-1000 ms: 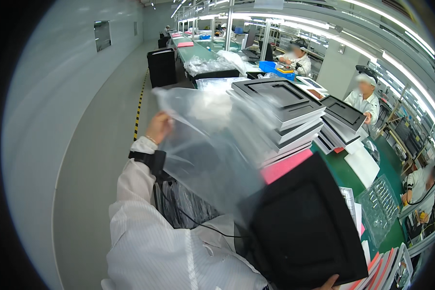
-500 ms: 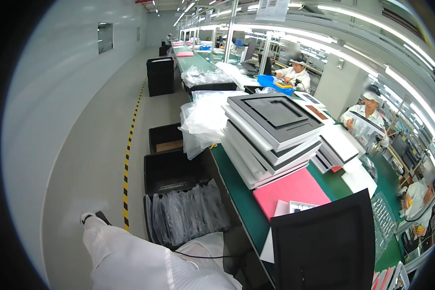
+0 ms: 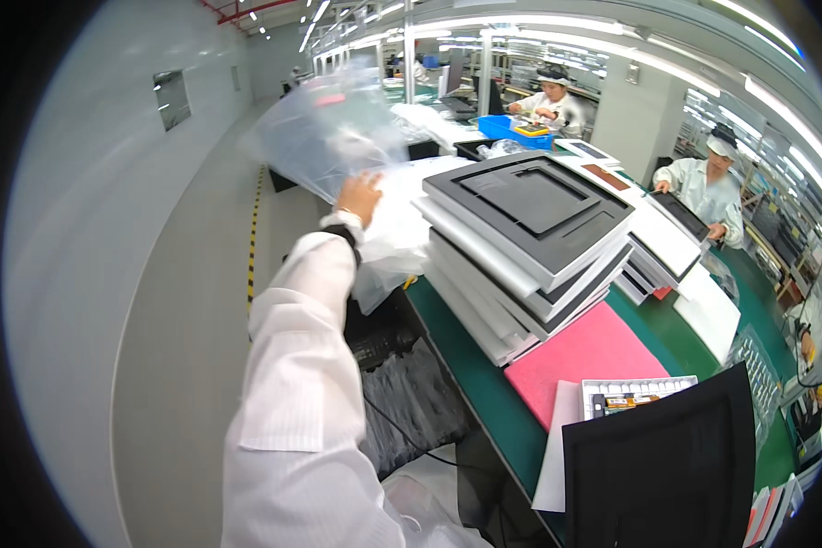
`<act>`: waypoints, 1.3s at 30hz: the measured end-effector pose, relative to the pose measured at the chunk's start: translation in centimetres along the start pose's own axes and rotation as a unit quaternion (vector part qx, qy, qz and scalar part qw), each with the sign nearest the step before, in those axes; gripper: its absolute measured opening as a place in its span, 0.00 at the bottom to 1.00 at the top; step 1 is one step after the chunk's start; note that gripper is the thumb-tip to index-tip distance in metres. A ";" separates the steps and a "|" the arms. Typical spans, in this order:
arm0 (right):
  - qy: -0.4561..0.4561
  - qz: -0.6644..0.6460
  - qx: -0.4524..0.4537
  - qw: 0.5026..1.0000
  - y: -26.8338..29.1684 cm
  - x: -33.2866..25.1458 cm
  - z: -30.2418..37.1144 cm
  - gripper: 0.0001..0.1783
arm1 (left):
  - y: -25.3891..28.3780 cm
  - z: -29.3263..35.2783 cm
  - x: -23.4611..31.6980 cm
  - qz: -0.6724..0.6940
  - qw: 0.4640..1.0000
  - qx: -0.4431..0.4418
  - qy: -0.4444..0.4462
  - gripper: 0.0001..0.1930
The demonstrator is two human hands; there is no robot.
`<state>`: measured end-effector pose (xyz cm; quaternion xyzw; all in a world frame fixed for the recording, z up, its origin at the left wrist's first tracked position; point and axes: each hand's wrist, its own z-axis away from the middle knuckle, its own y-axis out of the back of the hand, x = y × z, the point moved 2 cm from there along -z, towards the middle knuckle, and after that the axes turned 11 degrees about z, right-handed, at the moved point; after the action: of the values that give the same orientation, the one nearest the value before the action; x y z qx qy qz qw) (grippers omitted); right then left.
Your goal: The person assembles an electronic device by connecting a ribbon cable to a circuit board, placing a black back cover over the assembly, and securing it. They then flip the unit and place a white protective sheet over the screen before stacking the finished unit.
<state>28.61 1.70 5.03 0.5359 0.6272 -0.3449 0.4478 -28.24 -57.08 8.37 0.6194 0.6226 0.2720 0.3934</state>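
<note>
- Bag [image 3: 324,128], clear and thin, spread in the air at 11 o'clock; half a second ago none showed there.
- Left hand [image 3: 361,196], also at 11 o'clock, just below the bag; half a second ago it was low, at 8 o'clock. Its fingers are partly spread at the bag's lower edge; I cannot tell whether they grip it.
- Plastic heap [image 3: 395,219], white and crumpled, just beside the hand toward 12 o'clock.
- Green worktop [image 3: 479,374], bearing the tray stack [image 3: 534,196] at 2 o'clock, much as before.
- Black panel [image 3: 667,457], tilted up at 4 o'clock, its lower edge cut off. A second ago the bag overlapped it; now they are well apart, so I judge the two to be separated. The right hand is out of view, so its fingers' state cannot be told.
</note>
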 end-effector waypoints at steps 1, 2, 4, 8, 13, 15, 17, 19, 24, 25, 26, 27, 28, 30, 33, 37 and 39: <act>-0.003 -0.001 0.008 1.000 0.1 0.0 0.0 0.21 | -1.7 -0.8 2.3 -0.037 0.996 -0.037 -0.066 0.16; -0.003 0.002 0.019 1.000 0.4 0.0 0.0 0.21 | -2.8 -1.3 4.4 -0.014 0.996 -0.088 -0.017 0.17; -0.009 0.002 0.026 1.000 0.8 0.2 -0.2 0.21 | -6.3 -1.1 4.7 0.043 0.991 -0.111 0.057 0.20; -0.005 0.018 0.061 0.998 2.2 0.1 0.0 0.22 | -9.3 -1.8 5.1 0.056 0.984 -0.135 0.104 0.24; 0.000 0.031 0.094 0.995 5.1 0.4 -0.1 0.22 | -7.5 1.8 0.6 0.048 0.983 -0.124 0.125 0.36; 0.015 0.041 0.111 0.993 6.5 0.3 0.0 0.23 | -6.7 4.6 0.0 0.083 0.991 -0.064 0.080 0.36; 0.035 0.042 0.133 0.990 7.7 0.5 -0.1 0.23 | -6.1 9.2 0.4 0.217 0.976 -0.025 0.022 0.33; 0.029 0.025 0.161 0.986 8.7 0.1 -0.2 0.23 | -6.0 14.8 2.2 0.334 0.941 -0.016 0.046 0.30; 0.130 0.008 0.102 0.986 11.0 4.1 -1.4 0.18 | 5.7 24.7 15.5 0.582 0.772 -0.245 0.072 0.20; 0.186 0.120 0.091 0.971 11.5 4.3 -1.9 0.25 | 7.4 25.9 16.5 0.639 0.695 -0.313 0.103 0.16; 0.246 0.241 0.090 0.935 12.3 3.8 -2.2 0.32 | 8.4 25.7 18.6 0.662 0.646 -0.372 0.078 0.14; 0.269 0.281 0.075 0.918 12.8 4.7 -2.7 0.37 | 10.5 26.3 19.8 0.673 0.603 -0.422 0.068 0.12; 0.293 0.332 0.082 0.893 13.9 4.7 -2.4 0.42 | 11.4 25.6 22.1 0.689 0.553 -0.467 0.045 0.11; 0.340 0.349 0.087 0.869 14.0 5.3 -2.3 0.47 | 14.7 25.2 25.8 0.703 0.463 -0.540 0.023 0.11; 0.390 0.372 0.100 0.836 14.6 4.1 -0.9 0.46 | 16.7 25.0 32.1 0.657 0.333 -0.673 0.071 0.18; 0.396 0.316 0.127 0.853 15.5 4.5 -0.1 0.47 | 16.5 27.4 38.3 0.581 0.305 -0.749 0.089 0.24; 0.360 0.257 0.136 0.887 16.9 5.8 -0.2 0.47 | 16.8 28.1 40.2 0.564 0.308 -0.760 0.096 0.27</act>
<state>45.03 7.16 0.55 0.8210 0.5328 -0.0834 0.1872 7.44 -20.22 0.86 0.2164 -0.3267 0.8385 0.3787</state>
